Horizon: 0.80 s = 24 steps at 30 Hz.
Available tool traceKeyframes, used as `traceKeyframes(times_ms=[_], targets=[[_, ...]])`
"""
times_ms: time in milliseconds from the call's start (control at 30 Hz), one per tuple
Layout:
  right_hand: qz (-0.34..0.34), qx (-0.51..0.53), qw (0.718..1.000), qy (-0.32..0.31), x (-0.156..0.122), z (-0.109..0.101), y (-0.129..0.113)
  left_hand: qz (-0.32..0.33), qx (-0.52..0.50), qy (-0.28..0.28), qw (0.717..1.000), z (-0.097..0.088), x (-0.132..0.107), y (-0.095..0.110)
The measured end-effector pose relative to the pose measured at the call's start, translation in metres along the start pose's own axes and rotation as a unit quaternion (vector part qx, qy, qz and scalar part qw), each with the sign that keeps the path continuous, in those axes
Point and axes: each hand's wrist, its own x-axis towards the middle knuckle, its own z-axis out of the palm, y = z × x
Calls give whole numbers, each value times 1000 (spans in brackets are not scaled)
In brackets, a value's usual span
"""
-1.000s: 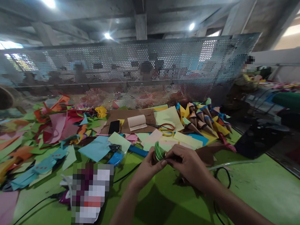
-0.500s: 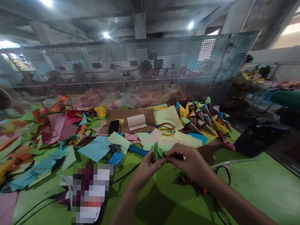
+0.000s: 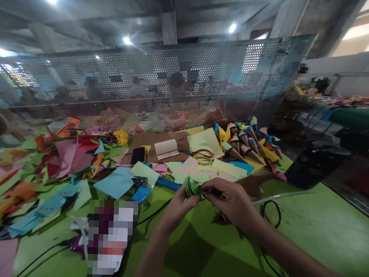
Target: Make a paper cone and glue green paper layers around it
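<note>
Between my two hands, above the green table, is a small piece of green folded paper (image 3: 192,187) with stacked, fanned-out layers. My left hand (image 3: 179,206) is closed on its left side, thumb in front. The fingers of my right hand (image 3: 227,196) pinch at the paper's right end; what lies right at those fingertips is too small to make out. Just beyond my hands are pale paper sheets (image 3: 230,168) and scissors with red and yellow handles (image 3: 203,157).
Paper scraps (image 3: 65,154) heap up on the left. Paper cones (image 3: 247,142) stand at the back right, near a black object (image 3: 315,165). A phone (image 3: 138,155) lies on brown paper. A power strip (image 3: 113,237) and cables are at front left. A perforated metal screen (image 3: 144,88) rises behind.
The view has shifted slightly. My right fingertips sit a little farther from my left thumb, and more of the green paper's right end shows between my hands.
</note>
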Motion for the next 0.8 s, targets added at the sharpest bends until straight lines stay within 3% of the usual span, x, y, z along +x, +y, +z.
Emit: traceKeyframes(times_ms=[167,600,800], targets=[[24,-5,999,24,-3,2,3,-2,-1,23,1000,1,0,1],[-79,-72,994,9,-16,2,2,0,-28,53,998,1,1,-1],[-78,-75,994,-6,-16,2,3,15,-9,16,1000,0,0,-1]])
